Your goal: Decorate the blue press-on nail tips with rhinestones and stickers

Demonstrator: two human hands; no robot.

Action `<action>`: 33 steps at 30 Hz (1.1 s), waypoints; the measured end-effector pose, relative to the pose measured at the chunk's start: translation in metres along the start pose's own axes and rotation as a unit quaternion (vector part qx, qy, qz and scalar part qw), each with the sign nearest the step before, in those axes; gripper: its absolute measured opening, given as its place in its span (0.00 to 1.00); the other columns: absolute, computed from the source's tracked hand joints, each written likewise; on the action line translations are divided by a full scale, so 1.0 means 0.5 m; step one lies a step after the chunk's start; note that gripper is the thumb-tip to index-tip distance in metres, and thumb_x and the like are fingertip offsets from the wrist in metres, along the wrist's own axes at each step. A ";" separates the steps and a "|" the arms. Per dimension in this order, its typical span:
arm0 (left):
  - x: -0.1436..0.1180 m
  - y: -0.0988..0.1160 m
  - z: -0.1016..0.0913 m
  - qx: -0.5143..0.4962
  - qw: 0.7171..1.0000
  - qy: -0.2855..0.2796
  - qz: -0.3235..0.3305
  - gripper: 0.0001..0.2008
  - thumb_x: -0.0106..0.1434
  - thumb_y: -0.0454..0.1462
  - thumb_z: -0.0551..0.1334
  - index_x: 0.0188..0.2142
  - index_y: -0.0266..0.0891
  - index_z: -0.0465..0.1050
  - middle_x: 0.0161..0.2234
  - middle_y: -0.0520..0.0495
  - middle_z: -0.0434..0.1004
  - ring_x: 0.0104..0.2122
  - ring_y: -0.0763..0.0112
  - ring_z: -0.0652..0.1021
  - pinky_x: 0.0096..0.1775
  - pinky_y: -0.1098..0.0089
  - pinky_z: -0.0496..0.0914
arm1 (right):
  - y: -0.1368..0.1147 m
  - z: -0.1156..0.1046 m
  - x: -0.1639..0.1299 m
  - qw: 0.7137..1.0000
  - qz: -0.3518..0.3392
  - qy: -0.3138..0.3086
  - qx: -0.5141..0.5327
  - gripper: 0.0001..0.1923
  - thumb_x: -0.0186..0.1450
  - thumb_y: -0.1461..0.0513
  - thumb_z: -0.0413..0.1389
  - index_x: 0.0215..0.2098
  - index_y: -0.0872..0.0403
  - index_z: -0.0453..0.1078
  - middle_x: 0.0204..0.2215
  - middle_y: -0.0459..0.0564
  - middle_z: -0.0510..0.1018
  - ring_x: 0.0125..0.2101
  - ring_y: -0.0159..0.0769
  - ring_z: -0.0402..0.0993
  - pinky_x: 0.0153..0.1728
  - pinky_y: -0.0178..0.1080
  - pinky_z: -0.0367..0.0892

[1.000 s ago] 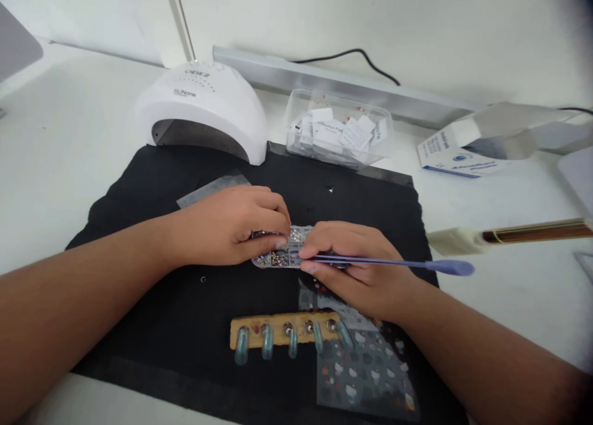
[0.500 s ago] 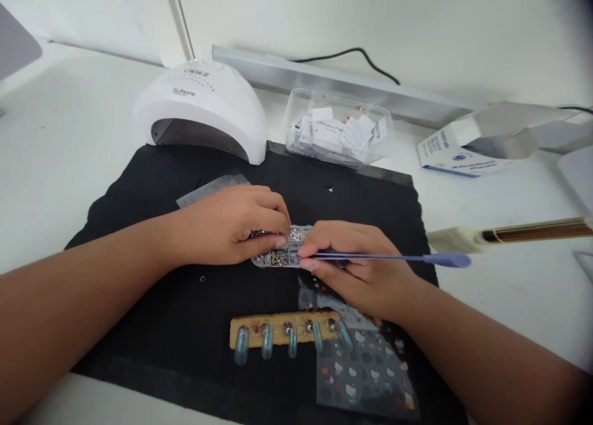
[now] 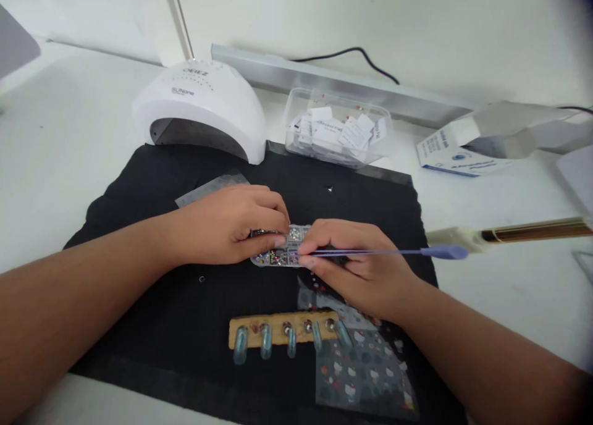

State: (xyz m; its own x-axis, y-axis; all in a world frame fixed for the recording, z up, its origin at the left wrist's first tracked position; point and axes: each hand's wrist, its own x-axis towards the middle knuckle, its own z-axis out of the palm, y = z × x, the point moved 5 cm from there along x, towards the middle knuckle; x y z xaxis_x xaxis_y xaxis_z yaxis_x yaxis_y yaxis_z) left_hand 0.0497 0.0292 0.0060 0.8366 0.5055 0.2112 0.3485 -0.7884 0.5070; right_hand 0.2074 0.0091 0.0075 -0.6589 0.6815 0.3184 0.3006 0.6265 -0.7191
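Head view shows my left hand (image 3: 231,224) curled over the left end of a small clear rhinestone box (image 3: 280,249), thumb and fingertips pinching its near and far edges so it sits steady near the middle of the black mat (image 3: 152,184). My right hand (image 3: 356,267) is closed around a thin purple picker tool (image 3: 393,252), gripped between thumb and forefinger close to its tip. The tool's long axis runs almost level from left to right, its thick end pointing off toward the mat's right edge and its fine tip resting at the right end of the box, just beyond my fingertips. So the box lies directly left of my right hand, touching the left hand, with its own length following the same line as the tool. Nearer the mat's front edge, a wooden nail-tip holder (image 3: 282,332) lies beside a sticker sheet (image 3: 365,369), while a white nail lamp (image 3: 199,110) stands at the back left corner.
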 end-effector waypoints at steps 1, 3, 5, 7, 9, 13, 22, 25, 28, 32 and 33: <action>0.000 0.000 0.000 0.001 1.000 0.000 0.000 0.10 0.69 0.35 0.57 0.41 0.36 0.77 0.43 0.43 0.78 0.41 0.67 0.76 0.44 0.68 0.68 | 0.000 0.000 0.000 1.000 -0.001 0.000 0.000 0.03 0.65 0.68 0.56 0.33 0.56 0.72 0.28 0.46 0.78 0.29 0.30 0.75 0.32 0.33 0.68; 0.000 0.000 0.001 0.004 1.000 0.000 -0.001 0.10 0.69 0.35 0.57 0.41 0.36 0.77 0.43 0.43 0.78 0.41 0.67 0.76 0.44 0.68 0.68 | 0.000 -0.001 -0.001 1.000 0.000 0.001 0.002 0.03 0.65 0.67 0.57 0.33 0.55 0.72 0.28 0.46 0.78 0.29 0.30 0.75 0.32 0.33 0.68; 0.000 0.000 0.001 0.005 1.000 0.001 0.000 0.10 0.69 0.35 0.57 0.41 0.36 0.78 0.43 0.43 0.78 0.41 0.67 0.76 0.44 0.68 0.68 | 0.000 -0.002 -0.002 1.000 0.003 0.003 0.008 0.03 0.65 0.67 0.57 0.33 0.55 0.72 0.28 0.46 0.78 0.29 0.30 0.75 0.31 0.33 0.68; -0.001 0.000 0.000 0.003 1.000 0.002 0.000 0.10 0.69 0.36 0.57 0.41 0.36 0.78 0.43 0.43 0.78 0.41 0.67 0.76 0.44 0.68 0.68 | 0.000 -0.002 -0.002 1.000 0.001 0.003 0.010 0.03 0.65 0.67 0.57 0.34 0.55 0.72 0.28 0.46 0.78 0.29 0.31 0.75 0.31 0.34 0.68; 0.000 0.000 -0.001 0.001 1.000 0.002 0.000 0.10 0.69 0.36 0.57 0.41 0.36 0.78 0.43 0.43 0.78 0.41 0.67 0.76 0.44 0.68 0.68 | 0.000 -0.001 -0.002 1.000 -0.003 0.003 0.006 0.03 0.65 0.67 0.57 0.34 0.55 0.72 0.28 0.46 0.78 0.29 0.31 0.75 0.32 0.34 0.69; 0.001 0.001 -0.001 0.002 1.000 0.000 -0.002 0.11 0.69 0.36 0.57 0.41 0.36 0.78 0.42 0.43 0.78 0.41 0.67 0.76 0.44 0.68 0.68 | 0.000 0.000 -0.001 1.000 -0.013 0.006 0.001 0.02 0.65 0.67 0.57 0.34 0.56 0.72 0.28 0.47 0.78 0.29 0.31 0.75 0.32 0.33 0.69; 0.000 0.000 -0.001 0.001 1.000 0.001 -0.001 0.11 0.70 0.35 0.57 0.41 0.36 0.78 0.42 0.44 0.78 0.40 0.68 0.76 0.44 0.68 0.68 | -0.001 0.001 -0.001 0.999 -0.030 0.010 -0.008 0.02 0.65 0.67 0.58 0.33 0.56 0.71 0.27 0.46 0.77 0.28 0.29 0.74 0.31 0.32 0.68; 0.001 0.001 -0.001 0.000 1.000 0.001 0.001 0.11 0.69 0.35 0.57 0.42 0.35 0.78 0.42 0.43 0.78 0.41 0.68 0.76 0.44 0.68 0.68 | -0.004 0.002 0.000 0.999 -0.040 0.011 -0.006 0.03 0.65 0.68 0.57 0.33 0.56 0.71 0.28 0.46 0.78 0.28 0.28 0.74 0.31 0.32 0.68; 0.001 0.001 -0.002 0.000 1.000 0.003 0.000 0.11 0.69 0.35 0.57 0.41 0.35 0.78 0.42 0.43 0.78 0.41 0.68 0.76 0.44 0.68 0.68 | -0.005 0.002 0.001 0.999 -0.046 0.012 0.001 0.04 0.65 0.68 0.57 0.33 0.54 0.70 0.28 0.46 0.78 0.28 0.29 0.74 0.32 0.33 0.69; 0.001 0.000 -0.002 -0.003 1.000 0.004 -0.004 0.12 0.70 0.36 0.57 0.41 0.35 0.78 0.42 0.43 0.78 0.41 0.68 0.76 0.44 0.68 0.68 | -0.005 0.002 0.002 0.999 -0.046 0.013 0.004 0.03 0.65 0.68 0.57 0.33 0.55 0.70 0.28 0.46 0.78 0.29 0.29 0.74 0.32 0.33 0.70; 0.001 -0.001 -0.002 -0.004 1.000 0.004 -0.005 0.11 0.70 0.36 0.57 0.42 0.35 0.78 0.42 0.43 0.78 0.41 0.68 0.76 0.44 0.68 0.68 | -0.005 0.002 0.002 0.999 -0.046 0.013 0.003 0.03 0.65 0.68 0.57 0.33 0.55 0.71 0.28 0.47 0.78 0.29 0.29 0.74 0.32 0.33 0.70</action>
State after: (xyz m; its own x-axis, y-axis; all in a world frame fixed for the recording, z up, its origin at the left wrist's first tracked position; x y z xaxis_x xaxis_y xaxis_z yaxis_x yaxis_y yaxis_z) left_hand 0.0497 0.0300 0.0068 0.8300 0.5159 0.2122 0.3531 -0.7804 0.5161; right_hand 0.2051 0.0077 0.0089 -0.6656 0.6303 0.3996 0.2347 0.6851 -0.6896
